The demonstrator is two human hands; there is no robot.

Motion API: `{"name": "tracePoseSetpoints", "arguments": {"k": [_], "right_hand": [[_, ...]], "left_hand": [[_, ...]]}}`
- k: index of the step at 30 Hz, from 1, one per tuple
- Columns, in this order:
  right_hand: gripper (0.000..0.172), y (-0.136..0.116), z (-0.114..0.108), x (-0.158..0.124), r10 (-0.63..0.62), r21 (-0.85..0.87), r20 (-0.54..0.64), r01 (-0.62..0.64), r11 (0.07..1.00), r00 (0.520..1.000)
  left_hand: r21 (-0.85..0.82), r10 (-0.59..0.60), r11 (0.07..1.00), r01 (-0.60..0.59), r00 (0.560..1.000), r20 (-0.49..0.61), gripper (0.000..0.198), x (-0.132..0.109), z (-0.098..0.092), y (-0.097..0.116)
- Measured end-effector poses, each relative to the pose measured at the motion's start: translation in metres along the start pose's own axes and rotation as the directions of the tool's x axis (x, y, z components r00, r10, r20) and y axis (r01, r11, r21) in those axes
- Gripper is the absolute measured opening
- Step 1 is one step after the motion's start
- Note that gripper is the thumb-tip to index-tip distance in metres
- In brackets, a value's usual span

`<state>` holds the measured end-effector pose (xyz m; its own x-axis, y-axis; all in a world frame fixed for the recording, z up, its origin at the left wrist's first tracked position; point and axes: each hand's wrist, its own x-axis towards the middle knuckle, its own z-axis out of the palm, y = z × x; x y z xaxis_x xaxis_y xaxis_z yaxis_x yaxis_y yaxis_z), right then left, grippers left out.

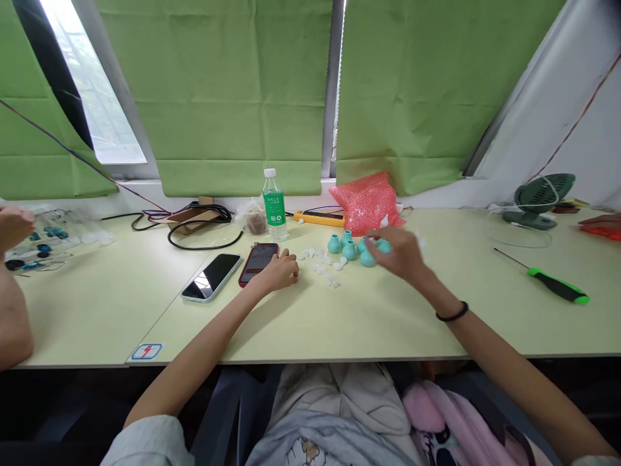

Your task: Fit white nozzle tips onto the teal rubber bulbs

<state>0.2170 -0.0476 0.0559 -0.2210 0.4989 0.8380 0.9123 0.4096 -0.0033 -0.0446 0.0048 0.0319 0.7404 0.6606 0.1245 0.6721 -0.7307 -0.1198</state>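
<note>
My left hand [282,270] rests on the table at the right edge of a red-cased phone [259,260]. Its fingers are loosely bent and slightly apart, with nothing visible in them. Small white plastic pieces [323,265] lie scattered between my hands. Over a cluster of several small turquoise round-bellied pots with narrow necks [349,250] hovers my right hand [398,251], wearing a black wristband. Thumb and fingertips are pinched together, but what they hold, if anything, is too small to make out. My right hand partly hides the pots on that side.
Another phone [211,278] lies left of the red one. Behind stand a water bottle [275,208], a yellow-orange tool [319,218] and a pink bubble-wrap bag [371,204]. At right are a screwdriver [557,285] and a small fan [538,197]. Other people's arms show at both sides.
</note>
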Motion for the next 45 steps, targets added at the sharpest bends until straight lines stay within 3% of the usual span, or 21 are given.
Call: {"name": "tracePoseSetpoints", "arguments": {"k": [3,6,9,12,15,18,22,27,31,39,45], "right_hand": [[0.026,-0.029,0.035,-0.001,-0.086,0.121,0.321,0.05,0.991,0.943],[0.031,-0.048,0.065,-0.003,-0.142,0.104,0.499,0.103,0.989,0.855],[0.029,-0.056,0.08,-0.005,-0.18,0.101,0.6,0.15,0.984,0.779],[0.027,-0.054,0.083,-0.008,-0.2,0.128,0.597,0.154,0.98,0.777],[0.028,-0.05,0.079,-0.015,-0.174,0.218,0.512,0.068,0.974,0.841],[0.027,-0.048,0.071,-0.024,-0.066,0.329,0.407,-0.079,0.941,0.911],[0.026,-0.051,0.063,-0.032,0.084,0.423,0.332,-0.228,0.877,0.939],[0.024,-0.06,0.064,-0.035,0.187,0.572,0.333,-0.356,0.739,0.924],[0.021,-0.065,0.063,-0.035,0.207,0.669,0.389,-0.43,0.606,0.898],[0.029,-0.061,0.066,-0.035,0.222,0.739,0.494,-0.541,0.401,0.84],[0.031,-0.059,0.067,-0.034,0.192,0.762,0.53,-0.563,0.32,0.826]], "left_hand": [[0.034,0.022,0.999,-0.021,0.999,-0.027,0.014,0.001,-0.003,0.002],[0.045,0.016,0.999,-0.012,0.996,-0.088,0.015,0.002,-0.005,0.0],[-0.012,-0.003,1.0,0.0,0.984,-0.179,0.018,0.003,-0.003,-0.003],[-0.151,0.018,0.987,-0.062,0.962,-0.274,0.021,0.003,0.0,0.0],[-0.309,0.016,0.943,-0.127,0.941,-0.338,0.019,0.002,0.001,0.009],[-0.488,-0.078,0.864,-0.122,0.925,-0.371,0.018,0.002,0.0,0.016],[-0.675,-0.192,0.729,-0.114,0.913,-0.361,0.019,0.004,0.005,0.019],[-0.798,-0.236,0.587,-0.134,0.915,-0.327,0.022,0.005,0.013,0.023],[-0.825,-0.209,0.528,-0.2,0.911,-0.355,0.023,0.005,0.014,0.028],[-0.82,-0.144,0.532,-0.212,0.931,-0.335,0.028,0.003,0.01,0.028],[-0.814,-0.107,0.54,-0.215,0.941,-0.32,0.03,0.003,0.009,0.027]]}}
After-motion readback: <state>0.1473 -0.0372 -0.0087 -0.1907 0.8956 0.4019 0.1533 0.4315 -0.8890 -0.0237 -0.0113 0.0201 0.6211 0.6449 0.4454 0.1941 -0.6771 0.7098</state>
